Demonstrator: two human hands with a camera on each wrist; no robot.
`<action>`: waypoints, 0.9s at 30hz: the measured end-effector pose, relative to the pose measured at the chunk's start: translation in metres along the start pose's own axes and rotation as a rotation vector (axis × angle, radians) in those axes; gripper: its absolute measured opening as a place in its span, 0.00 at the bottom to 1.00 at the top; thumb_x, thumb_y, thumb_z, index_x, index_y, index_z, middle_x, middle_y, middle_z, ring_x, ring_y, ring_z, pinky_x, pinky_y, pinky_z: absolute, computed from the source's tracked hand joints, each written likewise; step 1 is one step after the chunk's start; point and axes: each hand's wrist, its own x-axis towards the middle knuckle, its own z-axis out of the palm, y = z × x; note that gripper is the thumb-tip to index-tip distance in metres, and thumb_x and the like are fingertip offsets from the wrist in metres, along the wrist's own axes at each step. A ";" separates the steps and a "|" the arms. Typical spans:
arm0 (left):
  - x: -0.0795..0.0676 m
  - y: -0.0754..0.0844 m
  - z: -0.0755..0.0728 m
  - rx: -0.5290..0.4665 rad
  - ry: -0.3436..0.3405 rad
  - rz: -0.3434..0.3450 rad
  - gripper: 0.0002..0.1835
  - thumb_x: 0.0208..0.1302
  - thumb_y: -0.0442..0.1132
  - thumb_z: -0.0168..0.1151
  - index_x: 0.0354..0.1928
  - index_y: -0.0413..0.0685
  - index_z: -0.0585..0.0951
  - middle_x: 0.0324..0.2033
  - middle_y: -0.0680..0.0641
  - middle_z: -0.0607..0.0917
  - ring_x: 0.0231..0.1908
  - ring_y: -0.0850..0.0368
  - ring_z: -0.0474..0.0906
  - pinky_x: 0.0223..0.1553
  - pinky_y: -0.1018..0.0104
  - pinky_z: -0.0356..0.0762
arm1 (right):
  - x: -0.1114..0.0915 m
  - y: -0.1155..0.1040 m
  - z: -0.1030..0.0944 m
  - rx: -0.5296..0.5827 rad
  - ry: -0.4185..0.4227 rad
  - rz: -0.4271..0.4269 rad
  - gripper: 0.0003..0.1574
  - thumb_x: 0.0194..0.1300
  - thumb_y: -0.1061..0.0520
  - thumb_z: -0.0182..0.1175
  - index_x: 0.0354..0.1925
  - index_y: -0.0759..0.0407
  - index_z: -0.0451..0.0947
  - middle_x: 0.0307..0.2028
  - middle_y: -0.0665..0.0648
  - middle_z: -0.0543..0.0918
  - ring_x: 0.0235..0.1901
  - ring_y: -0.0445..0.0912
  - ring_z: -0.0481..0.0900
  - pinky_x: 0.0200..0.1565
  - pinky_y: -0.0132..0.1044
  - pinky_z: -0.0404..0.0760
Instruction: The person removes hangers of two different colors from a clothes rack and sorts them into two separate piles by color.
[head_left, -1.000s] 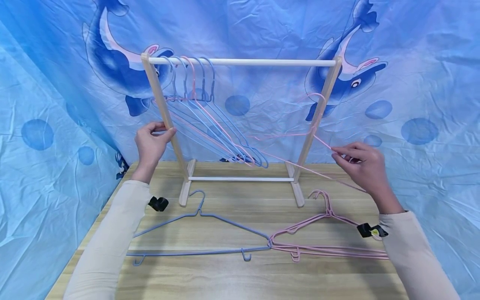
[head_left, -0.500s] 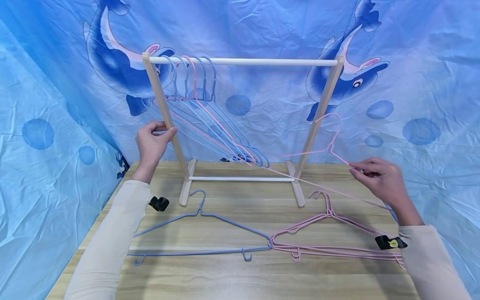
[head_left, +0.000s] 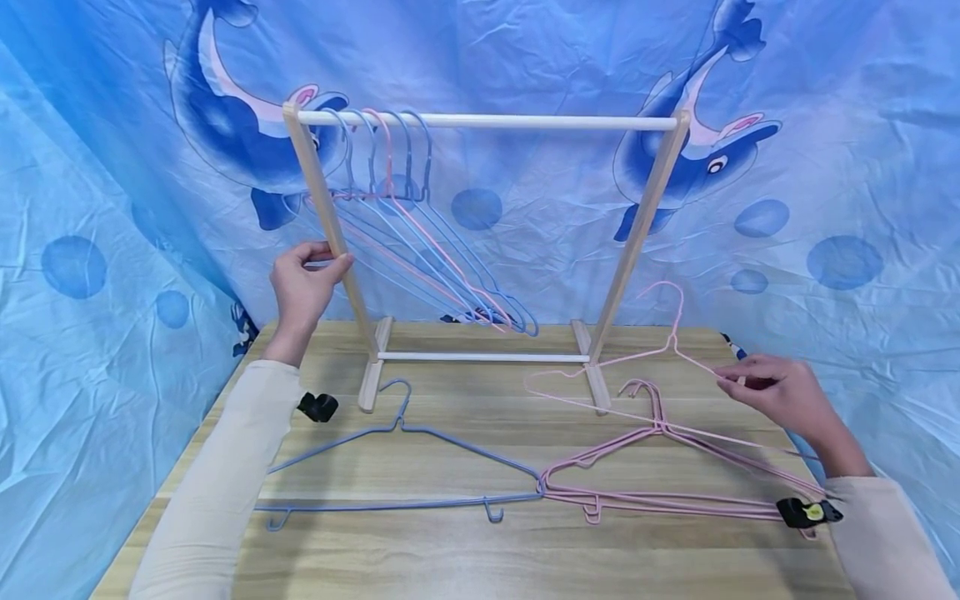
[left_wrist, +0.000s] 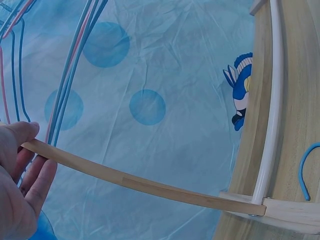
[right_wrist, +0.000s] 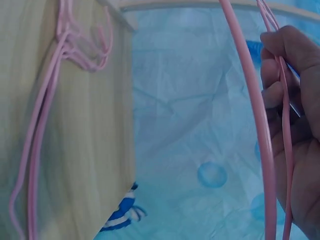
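Note:
My left hand grips the left wooden post of a small clothes rack between thumb and fingers; the left wrist view shows the thumb and fingertips on the post. On the right, my right hand pinches the shoulder of a pink clothes hanger, hook upward, held in the air in front of the rack's right foot. In the right wrist view the held hanger's pink wire crosses the palm. Below it, pink hangers lie stacked on the table. Left of them lies a blue hanger.
Several blue hangers and a pink hanger hang at the left end of the rack's white top rail. The wooden table carries the rack. Behind stands a blue dolphin-print cloth.
My right hand has carried the pink hanger rightward, down and toward me, away from the rack's right post. My left hand has stayed on the left post; the hanging hangers look unchanged.

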 end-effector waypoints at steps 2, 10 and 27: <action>0.000 0.000 0.000 0.001 -0.001 0.000 0.19 0.64 0.46 0.73 0.50 0.40 0.87 0.42 0.43 0.87 0.32 0.72 0.82 0.35 0.79 0.81 | -0.006 0.006 -0.001 0.032 -0.020 0.022 0.17 0.51 0.76 0.73 0.34 0.56 0.91 0.23 0.44 0.82 0.18 0.37 0.70 0.19 0.29 0.67; 0.000 0.002 -0.001 0.013 -0.004 -0.013 0.19 0.65 0.45 0.73 0.51 0.40 0.86 0.43 0.44 0.86 0.34 0.71 0.83 0.36 0.78 0.81 | -0.027 0.024 -0.009 0.131 -0.137 0.128 0.15 0.58 0.74 0.70 0.39 0.59 0.90 0.32 0.47 0.87 0.23 0.40 0.76 0.21 0.32 0.73; -0.001 0.002 0.001 0.025 0.009 -0.004 0.19 0.65 0.46 0.73 0.51 0.41 0.87 0.43 0.44 0.86 0.34 0.72 0.82 0.37 0.78 0.80 | -0.064 0.049 0.008 0.224 -0.300 0.043 0.20 0.57 0.77 0.67 0.41 0.57 0.91 0.33 0.50 0.89 0.22 0.36 0.74 0.20 0.30 0.72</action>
